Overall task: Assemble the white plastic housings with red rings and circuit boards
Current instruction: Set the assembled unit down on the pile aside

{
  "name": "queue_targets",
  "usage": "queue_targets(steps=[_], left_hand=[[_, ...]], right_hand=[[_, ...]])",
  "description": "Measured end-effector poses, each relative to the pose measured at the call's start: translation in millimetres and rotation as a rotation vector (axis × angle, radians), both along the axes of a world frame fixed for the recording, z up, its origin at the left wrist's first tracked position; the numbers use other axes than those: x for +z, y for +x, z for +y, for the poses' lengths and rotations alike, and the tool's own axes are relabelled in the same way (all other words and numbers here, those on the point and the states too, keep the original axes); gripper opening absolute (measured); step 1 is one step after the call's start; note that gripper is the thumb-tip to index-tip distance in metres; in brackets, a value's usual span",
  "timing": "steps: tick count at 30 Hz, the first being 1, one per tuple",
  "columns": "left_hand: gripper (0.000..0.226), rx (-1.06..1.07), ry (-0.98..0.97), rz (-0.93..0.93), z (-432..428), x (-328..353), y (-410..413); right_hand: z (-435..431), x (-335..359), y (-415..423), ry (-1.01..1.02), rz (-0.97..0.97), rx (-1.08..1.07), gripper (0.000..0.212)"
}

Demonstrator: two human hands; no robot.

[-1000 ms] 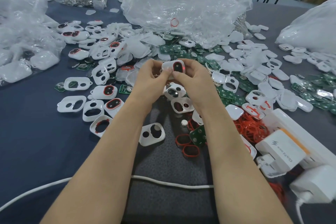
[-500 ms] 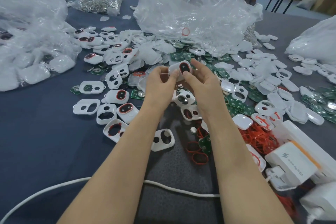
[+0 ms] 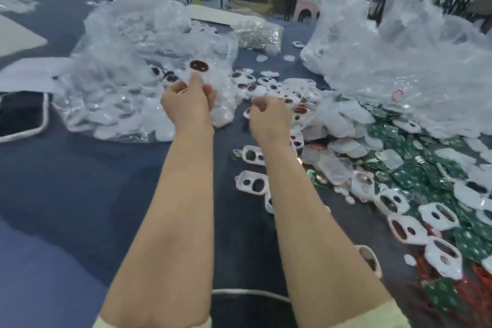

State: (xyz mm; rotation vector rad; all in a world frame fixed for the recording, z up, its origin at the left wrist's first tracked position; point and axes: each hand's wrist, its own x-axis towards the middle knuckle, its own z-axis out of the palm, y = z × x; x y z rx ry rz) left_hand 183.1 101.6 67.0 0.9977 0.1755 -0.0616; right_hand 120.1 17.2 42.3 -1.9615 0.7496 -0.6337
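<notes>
An assembled white housing with a red ring (image 3: 198,65) sits just above the raised index finger of my left hand (image 3: 186,104), over a clear bag of finished housings (image 3: 119,88). No finger curls round it. My right hand (image 3: 269,114) hovers loosely curled beside it and holds nothing. Empty white housings (image 3: 253,185) lie under my right forearm. To the right, green circuit boards (image 3: 407,173) are heaped up, and red rings (image 3: 479,277) lie at the lower right edge.
A large crumpled clear bag (image 3: 399,61) rises at the back right. A small bag of metal parts (image 3: 258,36) lies at the back centre. A dark white-rimmed tray (image 3: 21,114) sits at the left edge. Near me, a white cable (image 3: 250,294) crosses the table.
My view has swung left. My hands have parted. The housing both hands held is now up at my left fingertip over the bag, and my right hand has let go.
</notes>
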Motion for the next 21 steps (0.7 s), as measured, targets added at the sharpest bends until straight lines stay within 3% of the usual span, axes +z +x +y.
queue_targets(steps=[5,9,13,16,18,21], left_hand=[[0.03,0.012,0.072,-0.022,13,11,54],[0.026,-0.134,0.124,0.047,7,-1,57],[0.012,-0.117,0.128,-0.015,-6,-13,37],[0.013,-0.142,0.229,-0.108,-21,-14,17],[0.012,-0.178,0.295,-0.147,-30,-15,4],[0.01,-0.301,0.344,-0.181,-41,-17,-16]], right_hand=[[40,-2,43,0.027,0.018,0.146,0.036],[24,-14,38,-0.101,0.07,0.055,0.035],[-20,-24,15,-0.391,0.381,-0.132,0.037],[-33,-29,5,-0.452,0.629,-0.125,0.041],[-32,-32,5,-0.459,0.646,-0.129,0.042],[-34,-33,-5,-0.488,0.5,-0.198,0.027]])
